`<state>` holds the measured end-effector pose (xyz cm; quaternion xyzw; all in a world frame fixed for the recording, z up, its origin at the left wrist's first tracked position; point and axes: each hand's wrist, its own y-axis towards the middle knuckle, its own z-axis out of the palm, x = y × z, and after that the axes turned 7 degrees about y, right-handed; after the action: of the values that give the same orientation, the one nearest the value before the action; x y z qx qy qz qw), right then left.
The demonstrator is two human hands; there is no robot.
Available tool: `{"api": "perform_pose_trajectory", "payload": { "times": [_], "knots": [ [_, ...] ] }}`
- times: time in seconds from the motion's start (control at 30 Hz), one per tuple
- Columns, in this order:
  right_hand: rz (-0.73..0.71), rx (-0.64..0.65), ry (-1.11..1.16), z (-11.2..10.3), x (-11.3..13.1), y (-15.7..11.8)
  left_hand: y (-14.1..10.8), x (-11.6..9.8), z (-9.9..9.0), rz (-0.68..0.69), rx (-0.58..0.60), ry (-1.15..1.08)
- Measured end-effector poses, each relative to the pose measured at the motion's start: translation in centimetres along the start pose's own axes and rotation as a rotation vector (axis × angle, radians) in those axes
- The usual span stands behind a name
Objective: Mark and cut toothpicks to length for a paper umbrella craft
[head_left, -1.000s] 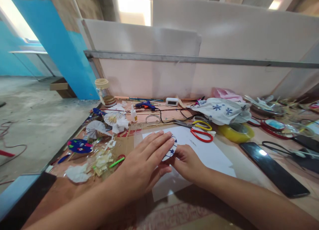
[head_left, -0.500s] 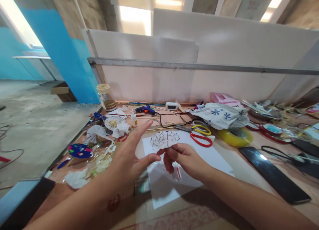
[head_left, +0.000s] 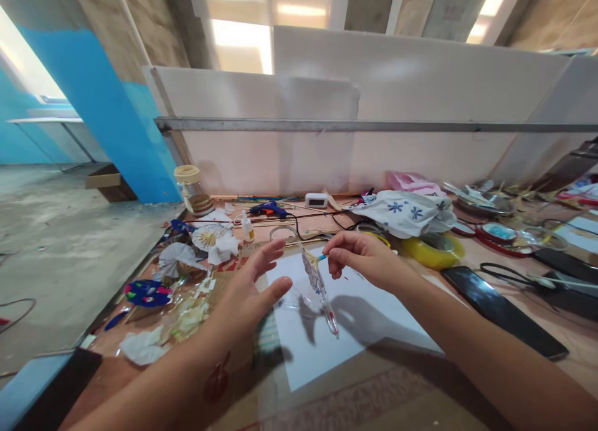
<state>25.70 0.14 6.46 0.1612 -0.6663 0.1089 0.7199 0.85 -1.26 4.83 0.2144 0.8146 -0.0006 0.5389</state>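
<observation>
In my right hand (head_left: pixel 357 255) is a small fan (head_left: pixel 309 268) with a dark-patterned pale face, pinched by its short blue handle and turned nearly edge-on. My left hand (head_left: pixel 255 288) is open to the left of the fan, thumb and fingers spread, not touching it. Below the fan is a slim clear thing (head_left: pixel 331 317) with red in it; whether it hangs or lies on the paper I cannot tell. White paper sheets (head_left: pixel 308 362) lie under both. Behind my right hand a yellow scissors handle (head_left: pixel 380 238) peeks out, the rest mostly hidden.
A glue gun (head_left: pixel 268 209), a small glue bottle (head_left: pixel 247 227) and a white digital display (head_left: pixel 316 200) stand at the back. Pleated white fans (head_left: pixel 177 260) and scraps lie left. To the right are floral cloth (head_left: pixel 402 213), yellow tape (head_left: pixel 432 250) and a black phone (head_left: pixel 502 312).
The fan has turned from showing its patterned face to nearly edge-on. My right hand has shifted up and right, now gripping the blue handle. My left hand stays open, slightly lower.
</observation>
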Motion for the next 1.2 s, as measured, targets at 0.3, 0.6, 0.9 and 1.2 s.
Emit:
{"api": "perform_pose_trajectory", "payload": {
  "times": [0.3,0.6,0.9,1.2],
  "knots": [
    [0.187,0.114,0.491,1.1,-2.4,0.3,0.0,-1.1,0.0,-0.115,0.091,-0.248],
    [0.26,0.135,0.363,2.3,-4.1,0.0,0.2,-2.9,-3.3,-0.092,0.067,0.119],
    [0.244,0.042,0.312,1.3,-3.8,0.0,0.5,-4.2,-10.8,-0.407,-0.149,0.931],
    [0.274,0.073,0.241,1.8,-3.4,-0.3,1.2,0.1,-12.3,-0.531,-0.038,0.999]
  ]
}}
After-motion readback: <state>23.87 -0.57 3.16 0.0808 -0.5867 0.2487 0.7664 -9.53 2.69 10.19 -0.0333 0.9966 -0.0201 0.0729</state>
